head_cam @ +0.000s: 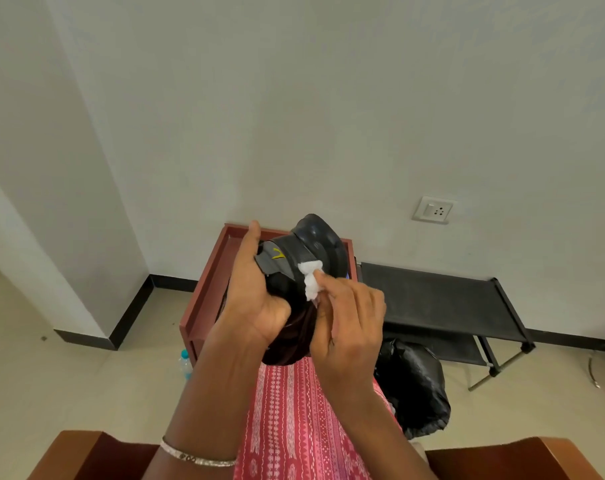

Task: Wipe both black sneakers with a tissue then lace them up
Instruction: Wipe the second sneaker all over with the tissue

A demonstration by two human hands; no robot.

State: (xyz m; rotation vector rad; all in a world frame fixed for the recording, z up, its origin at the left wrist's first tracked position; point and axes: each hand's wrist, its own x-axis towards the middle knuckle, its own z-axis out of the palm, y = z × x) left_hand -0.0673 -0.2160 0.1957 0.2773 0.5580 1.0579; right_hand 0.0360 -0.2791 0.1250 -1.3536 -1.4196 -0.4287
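Observation:
I hold one black sneaker (311, 244) up in front of me, its sole turned away and to the right. My left hand (256, 289) grips it from the left side, thumb up along the grey upper with a yellow mark. My right hand (346, 313) pinches a crumpled white tissue (310, 278) and presses it against the sneaker's edge near the sole. The lower part of the sneaker is hidden behind both hands. The second sneaker is not in view.
A reddish-brown wooden table (204, 292) stands below the sneaker against the wall. A black fabric rack (443, 299) is to the right, a black plastic bag (415, 386) in front of it. A water bottle (185, 365) stands on the floor. Chair arms (96, 455) flank my lap.

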